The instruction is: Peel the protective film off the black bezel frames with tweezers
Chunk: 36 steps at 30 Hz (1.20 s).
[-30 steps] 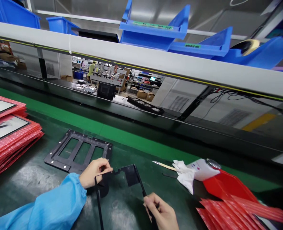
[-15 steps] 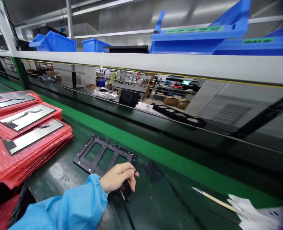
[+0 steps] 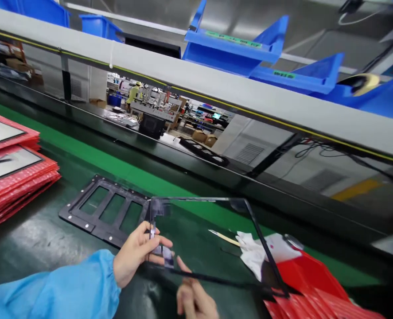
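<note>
A clear rectangular panel with a black border (image 3: 259,230) is held tilted above the green bench. My left hand (image 3: 134,252) grips its left border, fingers closed about a flexible tab there. Under the lower border, my right hand (image 3: 196,294) has its index finger against the panel and the other fingers curled; it is a little blurred. Just left of the panel, a flat black fixture frame (image 3: 92,217) with rectangular openings lies on the bench, its right end close behind my left hand.
Red bubble bags (image 3: 33,186) with screens on top are piled at left. At right lie a pale-handled knife (image 3: 227,238), a crumpled white cloth (image 3: 251,252) and more red bags (image 3: 316,283). A white shelf (image 3: 216,95) with blue bins (image 3: 229,46) spans the back.
The view has swung to the right. The panel, earlier hard to make out beneath my left hand, now shows its face between both hands. My right hand has come into view at its lower border.
</note>
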Tool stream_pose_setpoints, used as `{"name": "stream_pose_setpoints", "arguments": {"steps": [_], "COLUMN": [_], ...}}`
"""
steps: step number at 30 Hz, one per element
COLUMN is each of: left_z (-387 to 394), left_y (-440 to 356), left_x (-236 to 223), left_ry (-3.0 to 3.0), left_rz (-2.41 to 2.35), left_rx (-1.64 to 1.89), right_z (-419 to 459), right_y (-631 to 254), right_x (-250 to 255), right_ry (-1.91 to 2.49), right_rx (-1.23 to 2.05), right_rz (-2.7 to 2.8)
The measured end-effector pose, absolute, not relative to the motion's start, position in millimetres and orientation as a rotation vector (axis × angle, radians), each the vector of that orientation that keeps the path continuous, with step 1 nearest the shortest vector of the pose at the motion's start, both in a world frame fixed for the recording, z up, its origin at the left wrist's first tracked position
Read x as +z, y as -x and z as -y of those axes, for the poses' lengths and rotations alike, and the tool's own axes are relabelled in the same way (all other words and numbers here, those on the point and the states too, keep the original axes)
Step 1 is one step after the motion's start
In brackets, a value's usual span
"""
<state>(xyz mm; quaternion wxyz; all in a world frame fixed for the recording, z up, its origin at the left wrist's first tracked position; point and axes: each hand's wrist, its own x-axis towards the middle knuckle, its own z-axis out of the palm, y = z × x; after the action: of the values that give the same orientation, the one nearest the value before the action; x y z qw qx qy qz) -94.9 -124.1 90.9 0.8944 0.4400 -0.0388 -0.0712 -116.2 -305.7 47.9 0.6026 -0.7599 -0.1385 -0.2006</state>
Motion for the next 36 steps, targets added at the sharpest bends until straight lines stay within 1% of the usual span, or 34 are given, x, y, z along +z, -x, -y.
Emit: {"name": "stream_pose_setpoints", "arguments": {"steps": [2,7,17,24,29,36], "left_z": [130,135,129,127,123,118], "left_y": [96,94,94,91,87,80], "left_x": [87,79,86,79,72,67], "left_ry": [-0.941,-1.009,-1.05,-1.109,-1.291,-1.566], "left_rz": [0.105,0.092,0.064,0.02,0.041,0.009], "left_rx": [-0.16,-0.108,-0.148,-0.092,-0.022,-0.04], "right_z": [294,277,282,281,277,276], "right_y": [114,110,110,113,119,120], "right_x": [52,55,50,46,49,48], "right_ry": [1.797,1.728,1.53,1.596,1.681,1.817], "right_rx": [-0.447,-0.266,-0.056,-0.163,-0.26,-0.296], "right_rz": [0.333,0.229,0.098,0.138,0.181,0.228]}}
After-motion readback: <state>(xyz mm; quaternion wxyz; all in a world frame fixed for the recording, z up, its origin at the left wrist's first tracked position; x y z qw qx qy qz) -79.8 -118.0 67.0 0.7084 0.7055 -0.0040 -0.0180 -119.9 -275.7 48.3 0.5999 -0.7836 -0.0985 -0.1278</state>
